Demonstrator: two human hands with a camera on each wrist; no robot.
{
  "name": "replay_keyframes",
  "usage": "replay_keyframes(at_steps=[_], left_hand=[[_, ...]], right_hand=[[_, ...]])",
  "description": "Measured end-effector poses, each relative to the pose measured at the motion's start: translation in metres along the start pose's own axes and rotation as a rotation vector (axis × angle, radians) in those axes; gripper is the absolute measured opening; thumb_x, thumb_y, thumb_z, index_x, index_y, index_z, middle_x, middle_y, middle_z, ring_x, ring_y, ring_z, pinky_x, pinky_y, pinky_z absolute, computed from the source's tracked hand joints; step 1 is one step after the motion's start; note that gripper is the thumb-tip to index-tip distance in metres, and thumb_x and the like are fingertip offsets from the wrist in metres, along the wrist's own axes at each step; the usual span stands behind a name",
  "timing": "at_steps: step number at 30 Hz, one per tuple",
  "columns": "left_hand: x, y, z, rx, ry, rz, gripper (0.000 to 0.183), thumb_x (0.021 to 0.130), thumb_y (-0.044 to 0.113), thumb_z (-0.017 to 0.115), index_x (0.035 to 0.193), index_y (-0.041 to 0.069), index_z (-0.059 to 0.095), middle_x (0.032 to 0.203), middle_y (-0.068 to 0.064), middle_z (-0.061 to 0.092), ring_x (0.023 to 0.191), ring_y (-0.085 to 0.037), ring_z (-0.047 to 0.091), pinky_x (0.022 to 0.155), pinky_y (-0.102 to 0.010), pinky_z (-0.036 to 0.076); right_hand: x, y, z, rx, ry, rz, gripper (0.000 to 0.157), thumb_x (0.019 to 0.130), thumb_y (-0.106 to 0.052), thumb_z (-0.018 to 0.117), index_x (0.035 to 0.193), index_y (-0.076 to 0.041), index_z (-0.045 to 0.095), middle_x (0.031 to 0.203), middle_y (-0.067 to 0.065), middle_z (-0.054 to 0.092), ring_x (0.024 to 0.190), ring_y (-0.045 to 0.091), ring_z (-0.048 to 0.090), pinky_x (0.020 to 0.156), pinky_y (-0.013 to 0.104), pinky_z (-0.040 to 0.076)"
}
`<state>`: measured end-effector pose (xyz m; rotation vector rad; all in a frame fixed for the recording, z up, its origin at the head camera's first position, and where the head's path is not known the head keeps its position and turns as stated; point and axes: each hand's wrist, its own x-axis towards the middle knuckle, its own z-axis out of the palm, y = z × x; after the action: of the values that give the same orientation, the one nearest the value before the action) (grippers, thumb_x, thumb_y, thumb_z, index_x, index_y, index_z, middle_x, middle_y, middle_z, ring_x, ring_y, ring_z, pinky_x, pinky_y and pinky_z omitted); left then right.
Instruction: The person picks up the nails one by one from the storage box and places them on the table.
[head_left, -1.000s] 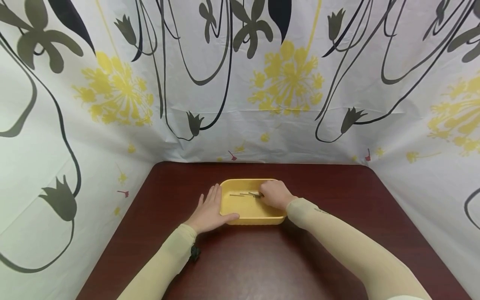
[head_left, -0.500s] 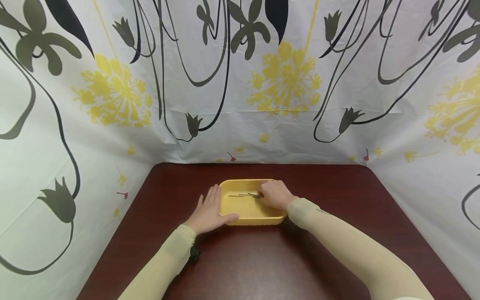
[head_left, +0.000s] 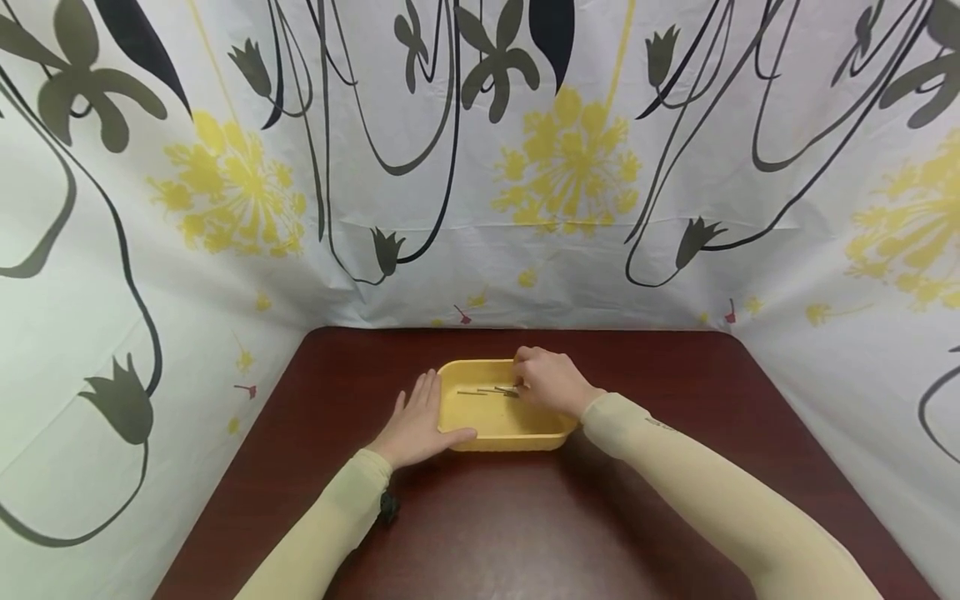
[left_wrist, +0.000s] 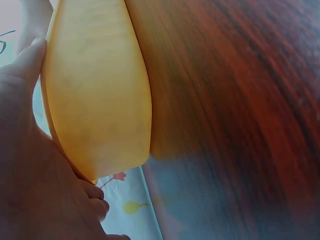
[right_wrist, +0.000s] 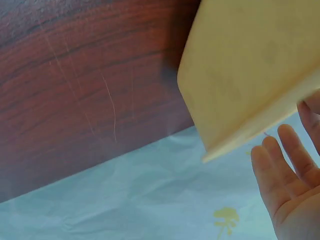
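1. the thin rods (head_left: 472,392) lie in the far half of the yellow tray (head_left: 502,442), running up to the right hand (head_left: 553,383); a brush of its knuckles could roll or scatter them.
2. i cannot tell whether the right grip pinches anything: its fingers bend over the tray's right end, and their tips are hidden. a rod held only by its end could swivel or drop.
3. the left hand (head_left: 420,421) holds nothing in its grip; straight fingers rest along the tray's left end, thumb over the near rim. if that steadying goes slack, a push from the right could slide the tray across the desk (head_left: 510,525).
4. the tray looks like smooth, hard plastic: a shallow rectangle with rounded corners and a thin raised rim.
5. the rods are straight, slender and greyish, perhaps metal; their ends are too small to read.
6. beneath the tray, the desk is dark red-brown, wood-grained and glossy; behind it hangs creased white cloth (head_left: 465,192) with floral print.
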<state>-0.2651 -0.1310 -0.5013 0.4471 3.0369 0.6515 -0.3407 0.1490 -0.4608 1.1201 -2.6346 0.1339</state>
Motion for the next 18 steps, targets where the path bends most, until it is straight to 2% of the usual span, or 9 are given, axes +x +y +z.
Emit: replay_keyframes(at_steps=[6, 10, 14, 18], left_hand=[[0.002, -0.001, -0.001, 0.010, 0.003, -0.008, 0.123, 0.081, 0.082, 0.056, 0.162, 0.007, 0.002, 0.168, -0.009, 0.000, 0.154, -0.025, 0.001, 0.118, -0.059, 0.009], [0.002, -0.002, 0.000, 0.012, 0.007, -0.010, 0.123, 0.080, 0.082, 0.057, 0.162, 0.007, 0.004, 0.168, -0.009, 0.001, 0.154, -0.027, 0.003, 0.118, -0.059, 0.009], [0.001, -0.002, 0.001, 0.010, -0.001, -0.010, 0.123, 0.080, 0.083, 0.056, 0.162, 0.007, 0.003, 0.168, -0.009, 0.000, 0.154, -0.026, 0.002, 0.118, -0.059, 0.009], [0.001, -0.001, 0.002, 0.007, -0.008, -0.006, 0.123, 0.080, 0.083, 0.056, 0.162, 0.007, 0.002, 0.168, -0.009, -0.001, 0.154, -0.025, 0.000, 0.118, -0.060, 0.009]], right_hand=[[-0.001, 0.003, -0.013, 0.029, 0.032, 0.010, 0.003, 0.085, -0.016, 0.079, 0.086, -0.019, 0.077, 0.114, 0.001, 0.063, 0.099, 0.020, 0.060, 0.062, 0.036, 0.053], [-0.003, 0.007, -0.018, 0.008, 0.059, -0.004, 0.002, 0.085, -0.017, 0.079, 0.086, -0.019, 0.078, 0.117, 0.004, 0.064, 0.110, 0.023, 0.059, 0.082, 0.041, 0.054], [-0.007, 0.012, -0.022, 0.012, 0.099, -0.033, 0.004, 0.082, -0.014, 0.080, 0.085, -0.017, 0.079, 0.120, 0.007, 0.064, 0.119, 0.027, 0.056, 0.104, 0.054, 0.042], [-0.012, 0.019, -0.027, -0.003, 0.103, -0.039, 0.004, 0.082, -0.017, 0.081, 0.084, -0.019, 0.078, 0.126, 0.007, 0.062, 0.125, 0.028, 0.051, 0.109, 0.063, 0.031]])
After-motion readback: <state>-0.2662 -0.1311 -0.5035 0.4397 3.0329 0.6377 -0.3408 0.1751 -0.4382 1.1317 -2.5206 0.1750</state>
